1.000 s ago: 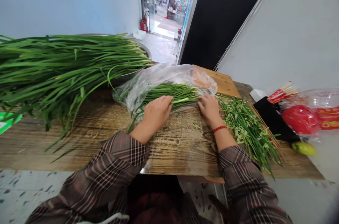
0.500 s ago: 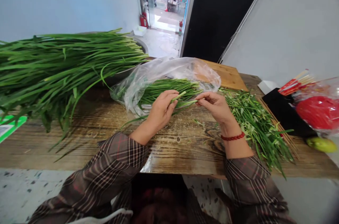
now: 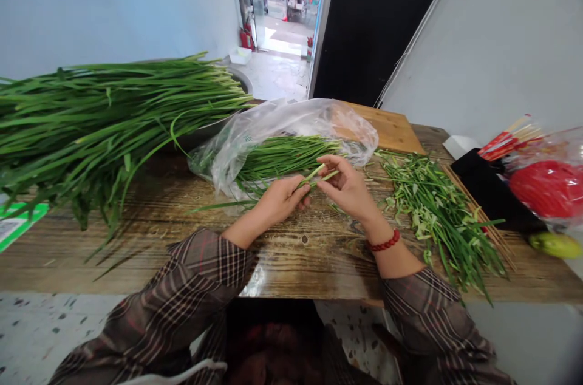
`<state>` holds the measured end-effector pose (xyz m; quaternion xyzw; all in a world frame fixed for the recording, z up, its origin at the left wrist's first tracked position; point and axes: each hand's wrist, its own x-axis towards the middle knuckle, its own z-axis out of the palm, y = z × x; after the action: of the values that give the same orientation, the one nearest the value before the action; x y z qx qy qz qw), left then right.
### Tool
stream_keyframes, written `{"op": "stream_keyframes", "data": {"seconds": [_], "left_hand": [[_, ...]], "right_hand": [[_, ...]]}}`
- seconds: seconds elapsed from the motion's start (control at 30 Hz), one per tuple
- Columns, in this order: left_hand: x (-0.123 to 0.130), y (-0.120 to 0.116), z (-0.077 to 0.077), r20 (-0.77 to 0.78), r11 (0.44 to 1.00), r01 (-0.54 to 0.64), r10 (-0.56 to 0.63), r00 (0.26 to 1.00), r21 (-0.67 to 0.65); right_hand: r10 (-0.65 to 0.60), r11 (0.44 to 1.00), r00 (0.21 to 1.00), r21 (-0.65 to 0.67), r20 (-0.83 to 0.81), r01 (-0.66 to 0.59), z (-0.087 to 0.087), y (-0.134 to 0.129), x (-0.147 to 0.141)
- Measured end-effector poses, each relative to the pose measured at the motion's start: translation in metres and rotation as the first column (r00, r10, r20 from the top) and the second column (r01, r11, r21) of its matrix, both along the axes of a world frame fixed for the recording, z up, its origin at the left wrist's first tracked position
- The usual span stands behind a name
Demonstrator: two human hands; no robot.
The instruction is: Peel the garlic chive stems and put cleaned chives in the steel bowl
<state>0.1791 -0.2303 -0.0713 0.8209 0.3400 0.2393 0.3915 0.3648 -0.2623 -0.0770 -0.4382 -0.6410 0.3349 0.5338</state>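
Note:
My left hand (image 3: 283,198) is closed around a few garlic chives (image 3: 313,175), their pale stem ends pointing right and their leaves trailing left over the table. Thumb and index finger apart, my right hand (image 3: 350,189) is at those stem ends; whether it touches them is hard to see. Just behind both hands, a bundle of garlic chives (image 3: 285,157) lies in an open clear plastic bag (image 3: 223,157). A loose heap of chive trimmings (image 3: 437,209) is to the right of my right hand.
A large pile of garlic chives (image 3: 113,99) rests on a metal basin (image 3: 243,78) at the left. Behind the bag lies a wooden board (image 3: 394,127). A black box (image 3: 494,197) with sticks and a red plastic-wrapped item (image 3: 549,187) are at the right of the wooden table (image 3: 314,266).
My right hand has moved left from beside the trimmings to the stem ends, its pinch now opened. My left hand has shifted slightly, keeping its chives.

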Motion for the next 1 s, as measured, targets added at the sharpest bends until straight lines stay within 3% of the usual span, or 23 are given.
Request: {"op": "stream_keyframes", "data": {"seconds": [0.17,0.27,0.47,0.6,0.73,0.9,1.0], "left_hand": [[0.001,0.005,-0.010,-0.043,0.979,-0.089,0.099,0.994,0.184],[0.001,0.006,-0.015,-0.085,0.976,-0.089,0.108,0.990,0.197],[0.002,0.004,-0.017,-0.135,0.973,-0.098,0.128,0.982,0.211],[-0.002,0.004,-0.016,-0.164,0.968,-0.093,0.134,0.977,0.234],[-0.005,0.005,-0.016,-0.204,0.958,-0.100,0.159,0.966,0.270],[-0.005,0.007,-0.019,-0.213,0.942,-0.122,0.195,0.958,0.314],[-0.005,0.008,-0.021,-0.206,0.948,-0.102,0.169,0.964,0.303]], "right_hand": [[0.033,0.999,0.994,0.003,0.103,-0.034,0.004,-0.003,0.001],[0.014,0.998,0.984,0.052,0.177,-0.024,0.003,-0.003,-0.001],[-0.194,0.940,0.869,0.339,0.455,0.032,-0.002,-0.005,-0.012],[-0.329,0.907,0.780,0.406,0.531,0.106,0.001,-0.002,0.003],[-0.331,0.931,0.771,0.320,0.543,0.174,0.006,0.000,0.041],[-0.034,0.999,0.782,0.026,0.622,0.023,0.013,-0.008,0.065],[-0.092,0.991,0.835,0.131,0.542,0.025,0.016,-0.010,0.052]]}}
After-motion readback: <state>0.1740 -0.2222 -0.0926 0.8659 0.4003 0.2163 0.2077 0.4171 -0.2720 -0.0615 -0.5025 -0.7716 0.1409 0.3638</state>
